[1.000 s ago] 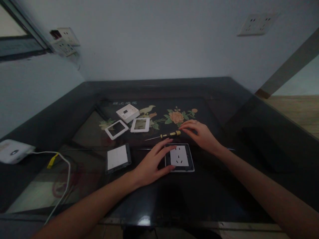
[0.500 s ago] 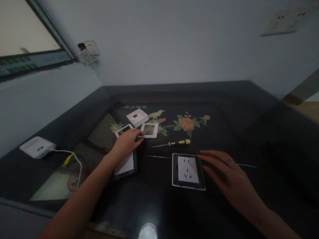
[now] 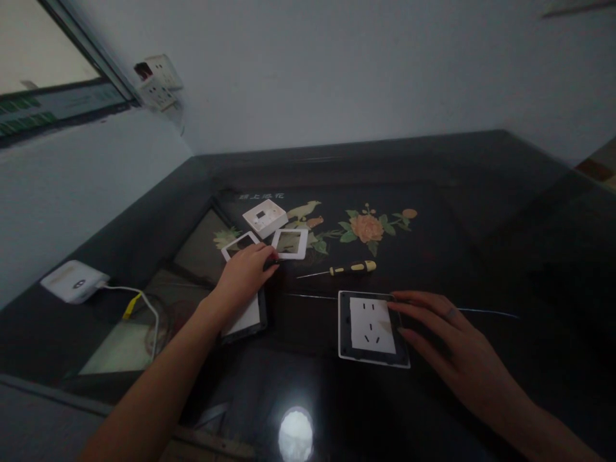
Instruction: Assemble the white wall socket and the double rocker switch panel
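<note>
My left hand (image 3: 245, 276) reaches out over a white square frame (image 3: 237, 244), fingers curled down onto its near edge; what they grip is not clear. Under its wrist lies a switch plate with a dark surround (image 3: 246, 319). A second white frame (image 3: 290, 244) and a white socket body (image 3: 264, 218) sit just beyond. My right hand (image 3: 450, 350) lies flat with fingers stretched, its fingertips touching the right edge of a socket plate (image 3: 371, 327) with a white face and dark border. A small yellow-and-black screwdriver (image 3: 341, 269) rests between the two groups.
All of this lies on a dark glossy table (image 3: 433, 212) with a flower and bird inlay (image 3: 366, 227). A white box (image 3: 74, 281) with a white cable and yellow plug (image 3: 129, 306) sits at the left. Wall sockets (image 3: 156, 80) hang near the window corner.
My left hand left the socket plate and went up-left to the white frames. My right hand drew back from the screwdriver to the socket plate's right edge. The view shifted left.
</note>
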{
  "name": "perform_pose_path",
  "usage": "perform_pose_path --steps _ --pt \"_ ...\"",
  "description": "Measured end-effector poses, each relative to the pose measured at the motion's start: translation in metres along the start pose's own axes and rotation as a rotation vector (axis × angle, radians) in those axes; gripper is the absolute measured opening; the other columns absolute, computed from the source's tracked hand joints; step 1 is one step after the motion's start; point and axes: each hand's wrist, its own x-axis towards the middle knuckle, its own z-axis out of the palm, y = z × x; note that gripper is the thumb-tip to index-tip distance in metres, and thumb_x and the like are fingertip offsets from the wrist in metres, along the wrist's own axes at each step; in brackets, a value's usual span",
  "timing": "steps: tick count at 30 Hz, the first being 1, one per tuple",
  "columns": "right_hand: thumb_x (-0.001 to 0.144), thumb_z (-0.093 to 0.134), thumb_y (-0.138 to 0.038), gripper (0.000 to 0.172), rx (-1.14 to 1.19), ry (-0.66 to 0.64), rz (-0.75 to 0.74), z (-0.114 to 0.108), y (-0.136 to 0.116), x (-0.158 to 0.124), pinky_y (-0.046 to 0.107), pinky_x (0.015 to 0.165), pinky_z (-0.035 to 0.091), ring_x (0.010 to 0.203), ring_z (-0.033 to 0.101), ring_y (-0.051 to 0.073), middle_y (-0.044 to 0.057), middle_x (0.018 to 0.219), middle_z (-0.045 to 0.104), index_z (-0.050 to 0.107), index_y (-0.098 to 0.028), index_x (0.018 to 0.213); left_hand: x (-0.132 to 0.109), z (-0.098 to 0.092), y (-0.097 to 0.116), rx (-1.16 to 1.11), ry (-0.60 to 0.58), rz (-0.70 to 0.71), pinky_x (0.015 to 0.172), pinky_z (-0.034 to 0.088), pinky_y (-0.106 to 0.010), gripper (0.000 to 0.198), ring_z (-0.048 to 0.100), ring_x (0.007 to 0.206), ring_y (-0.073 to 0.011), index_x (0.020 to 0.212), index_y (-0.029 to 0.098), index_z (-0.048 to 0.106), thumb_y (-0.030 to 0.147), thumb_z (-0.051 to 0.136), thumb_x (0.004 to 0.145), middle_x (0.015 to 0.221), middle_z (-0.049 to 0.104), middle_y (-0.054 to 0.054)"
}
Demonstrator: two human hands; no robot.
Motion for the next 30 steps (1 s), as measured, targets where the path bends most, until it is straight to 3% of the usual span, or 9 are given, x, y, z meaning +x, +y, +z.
perform_pose_path --steps 8,30 --pt "0.094 0.051 -0.031 0.025 0.041 -0.012 0.057 0.0018 -0.0048 -0.0015 0.047 0.088 0.057 0.106 0.064 0.025 0.008 0.118 0.064 0.062 -0.03 0.116 0.0027 0.0016 -0.001 -0.045 -0.018 0.002 0.079 0.049 -0.034 0.009 0.064 0.09 -0.0251 0.089 0.021 0.065 0.024 0.057 0.088 0.096 0.069 -0.007" --pt "0.095 0.05 -0.031 0.024 0.068 -0.057 0.069 0.0036 -0.0036 -0.0015 0.048 0.093 0.054 0.112 0.06 0.025 0.009 0.123 0.061 0.061 -0.028 0.116 0.0032 0.0006 0.0029 -0.368 0.116 -0.036 0.077 0.049 -0.032 0.008 0.07 0.082 -0.0219 0.086 0.021 0.072 0.025 0.064 0.084 0.087 0.076 -0.003"
